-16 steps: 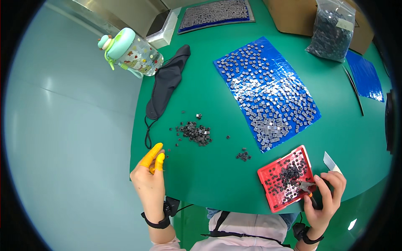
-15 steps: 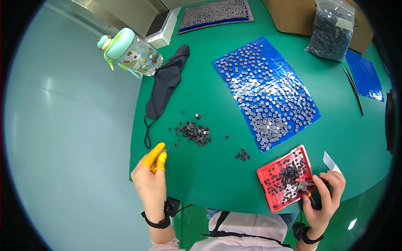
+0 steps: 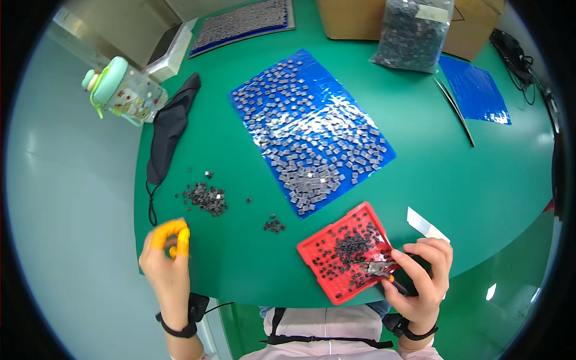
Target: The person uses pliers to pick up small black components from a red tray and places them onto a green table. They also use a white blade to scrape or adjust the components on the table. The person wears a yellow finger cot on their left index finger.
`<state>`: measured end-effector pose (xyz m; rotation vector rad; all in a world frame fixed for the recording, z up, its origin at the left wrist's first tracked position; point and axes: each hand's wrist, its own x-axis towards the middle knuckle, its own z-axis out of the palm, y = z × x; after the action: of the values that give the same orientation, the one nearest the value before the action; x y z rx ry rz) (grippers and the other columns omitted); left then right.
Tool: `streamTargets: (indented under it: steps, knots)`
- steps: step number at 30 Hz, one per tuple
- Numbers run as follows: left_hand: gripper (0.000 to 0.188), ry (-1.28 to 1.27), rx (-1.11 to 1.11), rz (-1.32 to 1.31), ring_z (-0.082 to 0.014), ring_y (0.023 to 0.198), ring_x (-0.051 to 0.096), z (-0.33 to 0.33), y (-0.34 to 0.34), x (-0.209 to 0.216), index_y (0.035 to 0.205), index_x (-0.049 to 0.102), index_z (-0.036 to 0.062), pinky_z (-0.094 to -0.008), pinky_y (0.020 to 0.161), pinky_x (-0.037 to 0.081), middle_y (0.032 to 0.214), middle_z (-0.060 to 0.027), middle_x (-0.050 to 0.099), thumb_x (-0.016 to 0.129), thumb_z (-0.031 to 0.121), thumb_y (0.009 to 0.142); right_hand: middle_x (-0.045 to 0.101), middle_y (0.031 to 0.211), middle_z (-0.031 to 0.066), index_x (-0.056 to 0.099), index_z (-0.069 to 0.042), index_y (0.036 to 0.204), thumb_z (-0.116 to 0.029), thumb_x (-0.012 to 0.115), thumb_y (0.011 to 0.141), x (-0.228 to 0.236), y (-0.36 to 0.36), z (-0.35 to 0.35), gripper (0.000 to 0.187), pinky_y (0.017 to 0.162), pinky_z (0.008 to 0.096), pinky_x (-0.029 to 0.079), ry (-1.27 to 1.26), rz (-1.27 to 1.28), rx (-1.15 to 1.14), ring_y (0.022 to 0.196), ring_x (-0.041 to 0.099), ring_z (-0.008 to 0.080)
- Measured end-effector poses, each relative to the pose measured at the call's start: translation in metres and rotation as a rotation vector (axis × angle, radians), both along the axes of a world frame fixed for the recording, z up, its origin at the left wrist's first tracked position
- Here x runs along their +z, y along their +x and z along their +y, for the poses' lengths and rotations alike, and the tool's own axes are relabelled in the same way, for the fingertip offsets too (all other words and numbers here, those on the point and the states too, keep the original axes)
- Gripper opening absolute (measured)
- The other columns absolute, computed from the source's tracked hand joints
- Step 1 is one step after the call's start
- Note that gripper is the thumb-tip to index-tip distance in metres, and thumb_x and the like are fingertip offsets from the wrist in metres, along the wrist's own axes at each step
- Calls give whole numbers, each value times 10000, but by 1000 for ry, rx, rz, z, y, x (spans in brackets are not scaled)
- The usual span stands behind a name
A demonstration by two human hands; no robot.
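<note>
My left hand (image 3: 164, 264) is at the table's left edge, yellow finger cots on its fingers. Its index finger and thumb are pinched together; whatever lies between them is too small to make out. Just beyond it is a heap of small dark grey pieces (image 3: 206, 199). My right hand (image 3: 423, 285) is closed round the handles of small pliers (image 3: 379, 268), whose metal jaws rest over a red tray (image 3: 327, 238). Many tiny black parts (image 3: 354, 246) lie in that tray, bunched in the middle and scattered around.
A blue sheet (image 3: 335, 87) covered with small grey square pieces lies mid-table. Tweezers (image 3: 456, 114) and another blue sheet (image 3: 477, 93) are to the right. A bag of dark parts (image 3: 414, 39), cardboard box (image 3: 351, 18), bottle (image 3: 135, 93), black mask (image 3: 171, 132) and white strip (image 3: 427, 225) surround it.
The whole view has swung, so the table's things sit further left in the picture. My left finger and thumb have come together. My right hand keeps the pliers at the tray.
</note>
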<state>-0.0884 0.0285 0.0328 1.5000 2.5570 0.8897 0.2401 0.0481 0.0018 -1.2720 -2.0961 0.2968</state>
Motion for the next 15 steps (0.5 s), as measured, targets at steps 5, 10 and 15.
streamTargets:
  steps: [5, 10, 15]
  knots:
    - [142, 24, -39, 13, -131, 719, 618, -7, 10, 0, 945, 659, -10, -237, 644, 494, 848, -78, 652, 634, -13, 806, 561, 999, 67, 678, -107, 995, -150, 748, 504, 5, -2, 0, 498, 795, 429, 404, 7, -25, -30, 910, 508, 290]
    - [199, -21, 18, 13, -145, 640, 587, -4, -16, 3, 997, 680, 27, -253, 589, 475, 807, -81, 622, 636, 5, 804, 549, 984, 89, 670, -81, 983, -131, 721, 487, 1, -1, -4, 501, 815, 452, 400, -11, 12, -88, 943, 502, 312]
    - [216, -48, 2, -36, -131, 662, 593, -5, -24, 1, 976, 683, 13, -243, 599, 469, 816, -66, 630, 652, -35, 768, 544, 991, 92, 667, -78, 981, -138, 715, 488, -1, -5, -5, 499, 817, 448, 396, -4, -2, -75, 936, 496, 313]
